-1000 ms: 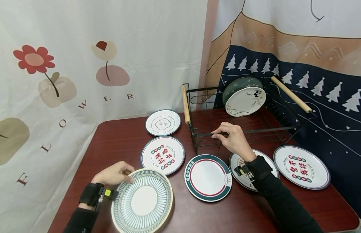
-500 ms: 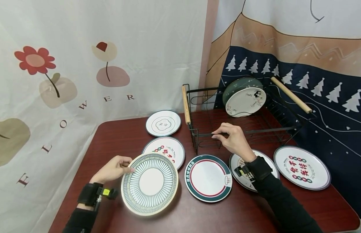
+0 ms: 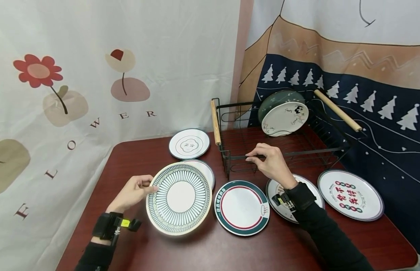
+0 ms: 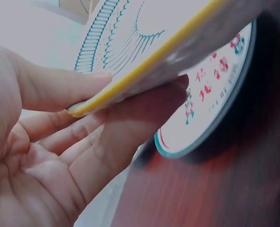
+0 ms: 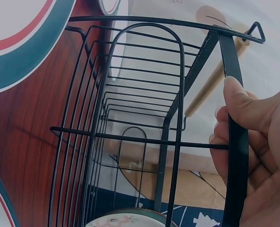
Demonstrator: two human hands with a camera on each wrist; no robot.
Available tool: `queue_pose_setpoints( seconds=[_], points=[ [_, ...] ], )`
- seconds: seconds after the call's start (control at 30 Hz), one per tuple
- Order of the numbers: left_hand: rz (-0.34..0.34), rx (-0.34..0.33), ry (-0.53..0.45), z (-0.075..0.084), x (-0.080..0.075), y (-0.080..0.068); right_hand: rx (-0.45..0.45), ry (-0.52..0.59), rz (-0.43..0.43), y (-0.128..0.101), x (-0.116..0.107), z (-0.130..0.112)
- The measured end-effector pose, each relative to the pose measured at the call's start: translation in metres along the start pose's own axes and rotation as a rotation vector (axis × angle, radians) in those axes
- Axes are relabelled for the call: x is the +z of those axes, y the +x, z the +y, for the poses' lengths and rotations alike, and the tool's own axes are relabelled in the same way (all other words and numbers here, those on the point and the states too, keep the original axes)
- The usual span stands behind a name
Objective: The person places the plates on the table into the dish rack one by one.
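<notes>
Left hand (image 3: 133,192) pinches the tilted, green-ribbed, yellow-edged plate (image 3: 178,198); right hand (image 3: 271,162) grips the rack (image 3: 298,151).

The rack (image 3: 284,139) stands far right on the table (image 3: 250,252), holding 2 plates (image 3: 284,117), with 6 plates (image 3: 242,206) near and left.

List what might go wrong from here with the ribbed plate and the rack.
1. The left hand pinches the ribbed plate only at its rim, thumb on top and fingers beneath; tilted in the air, it may slip.
2. It hangs over the red-lettered plate; a drop could chip both.
3. The right hand grips only the front rail of the wire rack, which holds two upright plates that a tug could tip.
</notes>
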State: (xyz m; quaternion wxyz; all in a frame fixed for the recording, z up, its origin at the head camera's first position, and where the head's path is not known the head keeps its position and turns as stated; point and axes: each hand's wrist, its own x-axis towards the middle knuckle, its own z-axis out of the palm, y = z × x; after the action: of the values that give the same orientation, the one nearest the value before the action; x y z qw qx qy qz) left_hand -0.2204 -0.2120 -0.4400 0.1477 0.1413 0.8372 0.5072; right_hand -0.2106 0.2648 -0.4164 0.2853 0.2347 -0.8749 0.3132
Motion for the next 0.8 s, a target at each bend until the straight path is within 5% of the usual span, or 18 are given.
queue_pose_setpoints(
  seconds=[0.8],
  points=[
    [0.299, 0.052, -0.184, 0.058, 0.015, 0.004, 0.002, 0.011, -0.006, -0.001, 0.000, 0.001]
  ],
)
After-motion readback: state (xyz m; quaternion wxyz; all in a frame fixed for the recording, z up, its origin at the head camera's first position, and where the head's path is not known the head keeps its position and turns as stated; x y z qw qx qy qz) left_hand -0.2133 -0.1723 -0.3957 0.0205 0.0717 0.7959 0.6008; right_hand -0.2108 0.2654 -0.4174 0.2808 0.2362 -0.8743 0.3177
